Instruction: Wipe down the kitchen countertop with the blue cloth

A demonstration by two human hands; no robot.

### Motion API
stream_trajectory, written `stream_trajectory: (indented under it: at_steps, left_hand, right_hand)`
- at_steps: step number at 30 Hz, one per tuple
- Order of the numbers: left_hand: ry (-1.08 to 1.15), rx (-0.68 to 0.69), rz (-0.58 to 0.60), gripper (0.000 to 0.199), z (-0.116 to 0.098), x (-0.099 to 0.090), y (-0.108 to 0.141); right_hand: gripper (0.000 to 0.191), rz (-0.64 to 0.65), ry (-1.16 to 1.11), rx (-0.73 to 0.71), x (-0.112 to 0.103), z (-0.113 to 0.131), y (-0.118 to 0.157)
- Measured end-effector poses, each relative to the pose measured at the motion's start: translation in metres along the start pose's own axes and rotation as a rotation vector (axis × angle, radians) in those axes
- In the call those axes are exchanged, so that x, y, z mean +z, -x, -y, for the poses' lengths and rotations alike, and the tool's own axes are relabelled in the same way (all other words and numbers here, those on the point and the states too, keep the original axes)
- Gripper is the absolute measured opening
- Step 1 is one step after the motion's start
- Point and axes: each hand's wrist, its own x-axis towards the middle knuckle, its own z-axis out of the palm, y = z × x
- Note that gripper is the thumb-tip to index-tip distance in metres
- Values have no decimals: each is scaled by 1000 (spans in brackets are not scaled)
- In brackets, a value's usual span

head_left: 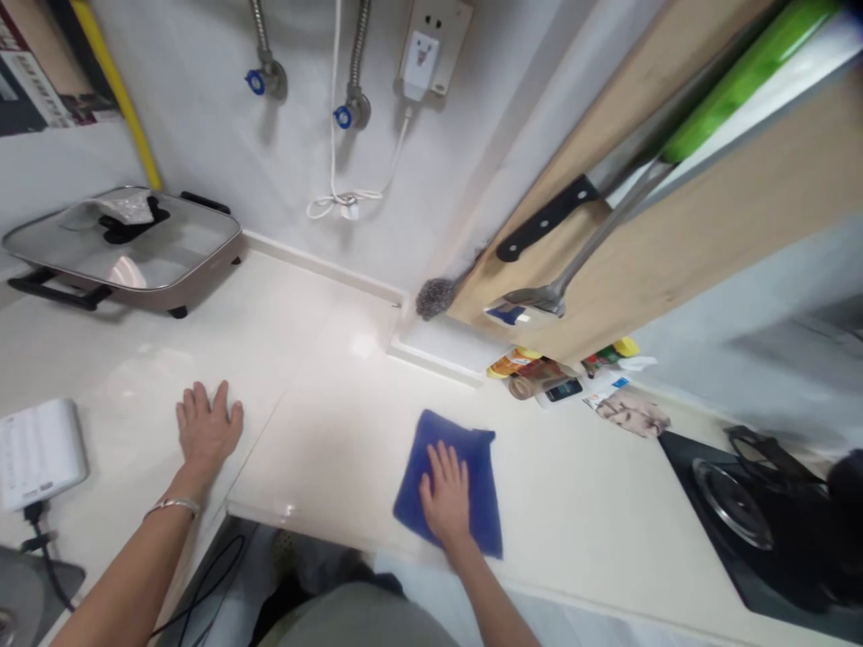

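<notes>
from the head view i have the right hand (445, 494) open, palm pressed flat on a soft, roughly square blue cloth (483, 490), not gripping it. the cloth lies on the glossy cream countertop (330, 422) near its front edge, its longer axis running front to back, one corner toward the wall. the left hand (207, 427) sits open and bare on the counter, fingers spread. i cannot tell what is done or left.

A matt blue cloth (465, 472) of soft fabric was seen on a smooth, glossy stone worktop (324, 431). A black plastic knife handle (546, 218) looked matt, and a glass pan lid (162, 243) looked shiny.
</notes>
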Motion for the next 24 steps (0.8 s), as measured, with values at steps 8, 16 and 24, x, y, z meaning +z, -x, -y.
stream_trajectory:
  at_steps: [8,16,24]
  left_hand:
    - [45,88,-154,60,-42,6,13]
    - [212,696,16,51,-220,51,71]
    - [228,1088,234,61,-320,83,151]
  right_hand:
    - [57,-110,-38,273,15,2,-37]
    - [51,-46,-355,2,1,41,-54]
    - [41,-368,-739,162,-21,-96,6]
